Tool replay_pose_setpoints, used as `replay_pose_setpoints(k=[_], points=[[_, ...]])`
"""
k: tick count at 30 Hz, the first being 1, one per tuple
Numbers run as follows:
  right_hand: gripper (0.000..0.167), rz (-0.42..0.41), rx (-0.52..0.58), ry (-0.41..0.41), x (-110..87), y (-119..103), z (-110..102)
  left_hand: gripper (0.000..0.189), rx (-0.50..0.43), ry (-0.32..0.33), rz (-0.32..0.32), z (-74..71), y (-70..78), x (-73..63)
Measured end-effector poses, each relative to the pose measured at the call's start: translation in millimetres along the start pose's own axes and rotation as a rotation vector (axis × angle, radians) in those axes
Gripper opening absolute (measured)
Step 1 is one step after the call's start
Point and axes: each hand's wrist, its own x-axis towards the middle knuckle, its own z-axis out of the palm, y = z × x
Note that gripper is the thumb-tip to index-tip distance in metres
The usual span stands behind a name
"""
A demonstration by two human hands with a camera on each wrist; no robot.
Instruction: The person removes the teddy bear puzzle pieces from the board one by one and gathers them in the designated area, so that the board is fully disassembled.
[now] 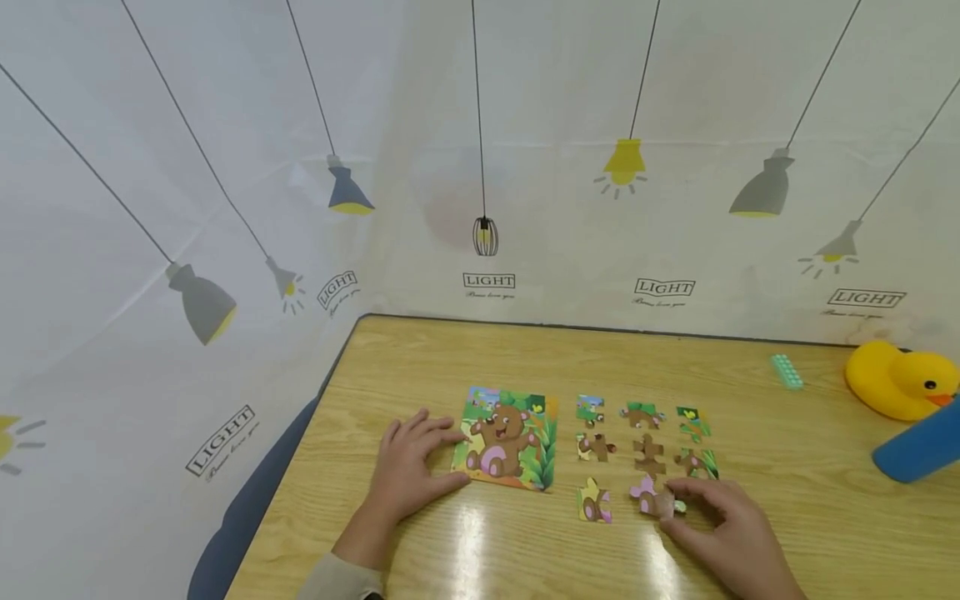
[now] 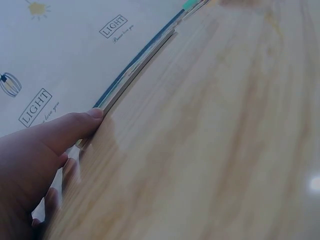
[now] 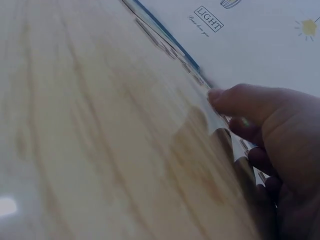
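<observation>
A square bear picture (image 1: 504, 437) lies on the wooden table. My left hand (image 1: 412, 457) rests flat beside it with fingers spread, the index fingertip and thumb tip right at the picture's left edge. To the right, several loose puzzle pieces (image 1: 648, 454) are laid out in rows, spaced apart. My right hand (image 1: 731, 529) pinches a brown and pink puzzle piece (image 1: 647, 497) between thumb and index finger in the bottom row, next to the bottom-left piece (image 1: 594, 502). In the right wrist view, the thumb and curled fingers of the right hand (image 3: 270, 120) show low over the table, with the piece mostly hidden.
A yellow rubber duck (image 1: 892, 379) sits at the far right, with a blue cylinder (image 1: 918, 446) in front of it. Left of the duck lies a small mint-green studded block (image 1: 787, 372). Along the table's back and left edges hangs a white curtain (image 1: 555, 233) printed with lamps.
</observation>
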Motion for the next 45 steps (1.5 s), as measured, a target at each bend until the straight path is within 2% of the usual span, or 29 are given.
replay_pose_setpoints(k=[4, 10, 15, 20, 23, 27, 29, 32, 35, 37, 45], points=[[0.039, 0.041, -0.012, -0.065, 1.3, -0.9, -2.4, 0.057, 0.008, -0.005, -0.003, 1.0, 0.6, 0.0], [0.039, 0.055, -0.023, -0.138, 5.3, -1.4, -4.0, 0.057, 0.007, -0.003, -0.005, 1.5, 1.3, -0.2], [0.038, 0.05, 0.014, -0.183, 10.9, -3.5, -4.5, 0.057, 0.012, 0.0, -0.005, 1.5, 0.7, -0.7], [0.041, 0.021, 0.044, -0.172, 15.4, -5.0, -3.2, 0.057, 0.022, 0.008, 0.0, 2.1, -0.5, -0.1], [0.038, 0.055, 0.032, -0.159, 18.3, -7.3, -0.9, 0.056, 0.017, 0.001, -0.002, 1.9, 0.2, 0.7], [0.023, 0.109, -0.047, -0.057, 21.5, -13.9, 9.0, 0.055, 0.007, 0.0, -0.006, 1.3, 0.8, -0.2], [0.018, 0.064, -0.069, 0.031, 23.5, -16.9, 16.3, 0.055, 0.004, 0.0, -0.008, 0.9, 0.7, -0.9], [0.016, -0.121, -0.109, 0.171, 28.4, -19.1, 28.4, 0.055, 0.005, -0.004, -0.009, 0.4, 0.8, -1.2], [0.019, -0.264, -0.135, 0.225, 33.5, -25.5, 40.1, 0.055, 0.005, -0.006, -0.008, -0.1, 1.5, -1.2], [0.024, -0.284, -0.146, 0.208, 35.8, -33.4, 48.2, 0.055, 0.005, -0.005, -0.006, 0.2, 1.3, -1.1], [0.038, -0.223, -0.263, 0.009, 43.9, -70.3, 81.4, 0.055, 0.003, -0.008, -0.003, -0.1, 0.3, -0.1]])
